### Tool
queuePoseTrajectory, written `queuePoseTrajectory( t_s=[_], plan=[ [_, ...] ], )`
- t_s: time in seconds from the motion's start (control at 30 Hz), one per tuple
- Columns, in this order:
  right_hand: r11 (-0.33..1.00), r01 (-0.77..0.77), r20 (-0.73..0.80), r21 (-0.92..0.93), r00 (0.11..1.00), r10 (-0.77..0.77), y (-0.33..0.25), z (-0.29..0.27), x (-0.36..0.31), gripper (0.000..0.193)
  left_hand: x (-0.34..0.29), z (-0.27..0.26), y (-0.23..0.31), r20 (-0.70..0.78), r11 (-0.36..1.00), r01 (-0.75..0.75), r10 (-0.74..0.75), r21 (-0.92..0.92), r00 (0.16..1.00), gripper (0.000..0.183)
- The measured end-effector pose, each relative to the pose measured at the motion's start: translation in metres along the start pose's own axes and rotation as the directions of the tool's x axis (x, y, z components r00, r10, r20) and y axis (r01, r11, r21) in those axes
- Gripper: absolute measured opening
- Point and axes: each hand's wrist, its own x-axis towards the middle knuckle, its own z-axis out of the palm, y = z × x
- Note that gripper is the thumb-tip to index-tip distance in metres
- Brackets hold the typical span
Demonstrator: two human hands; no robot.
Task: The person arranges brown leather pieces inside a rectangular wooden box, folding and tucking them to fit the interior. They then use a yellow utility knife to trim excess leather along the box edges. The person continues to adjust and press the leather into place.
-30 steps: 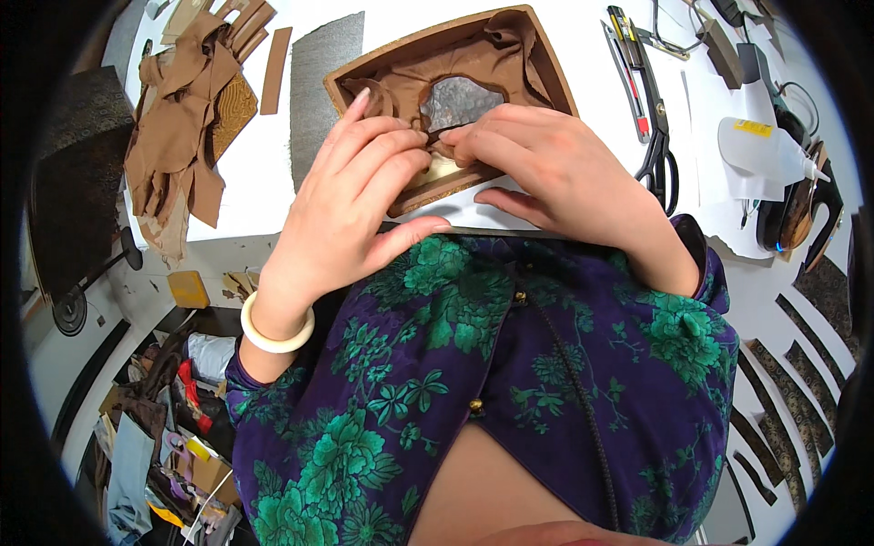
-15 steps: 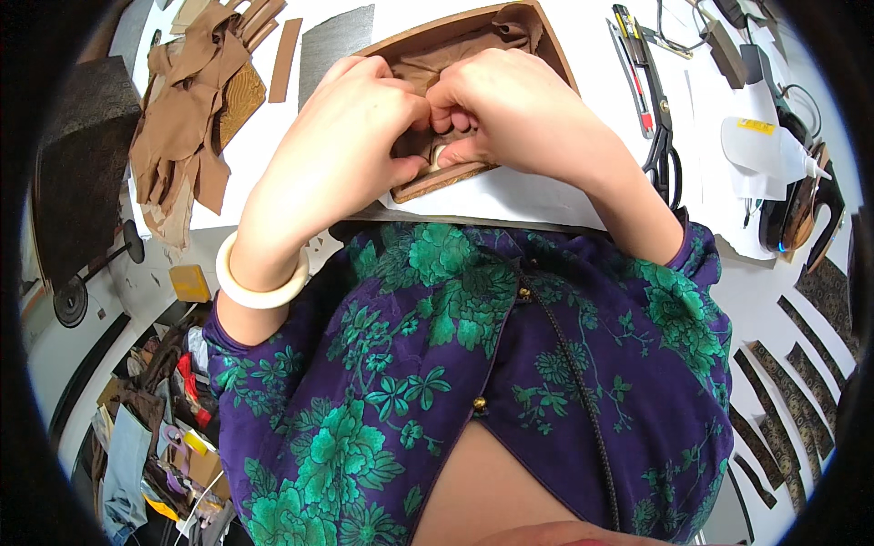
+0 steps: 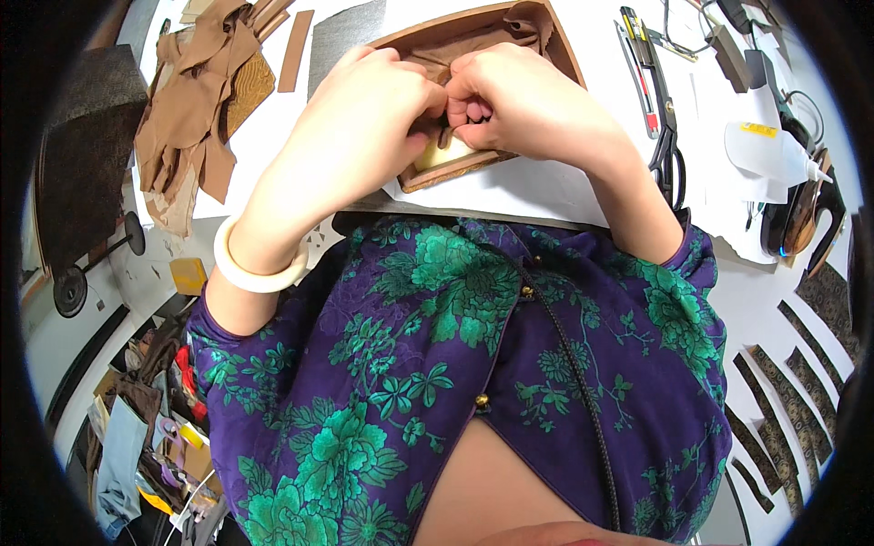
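A shallow brown tray-like box (image 3: 566, 44) lies on the white table at the top middle, with thin brown lining material (image 3: 446, 45) bunched inside it. Both hands are in the box, their fingertips close together. My left hand (image 3: 378, 109) is closed, its thumb and curled fingers pinching the lining. Beside it, my right hand (image 3: 528, 100) is also curled and closed on the lining; the exact grip is partly hidden by the fingers. Between the hands and the box's near wall, a pale cream surface (image 3: 442, 156) shows where the lining is raised.
Brown leather scraps (image 3: 196, 109) heap at the left, beside a brown strip (image 3: 296, 50) and a grey sheet (image 3: 346, 36). Right of the box lie a cutter (image 3: 637, 45) and black scissors (image 3: 669, 150). A white bottle (image 3: 774, 155) stands farther right.
Both hands have drawn slightly up and away from the near wall, lifting the lining there. More of the pale surface beneath is exposed.
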Motion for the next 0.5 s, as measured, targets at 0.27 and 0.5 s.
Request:
queuePoseTrajectory(
  t_s=[0.27,0.5],
  plan=[
    [0.999,0.034,0.015,0.041,0.999,-0.035,0.007,0.002,0.0,0.009,0.009,0.002,-0.014,-0.034,0.991,-0.124,0.125,0.047,0.992,0.016],
    [0.999,-0.033,0.127,0.027,0.991,0.03,0.0,-0.007,0.005,0.008,0.008,0.0,-0.018,0.012,0.995,-0.096,0.096,0.03,0.995,0.008]
  ],
)
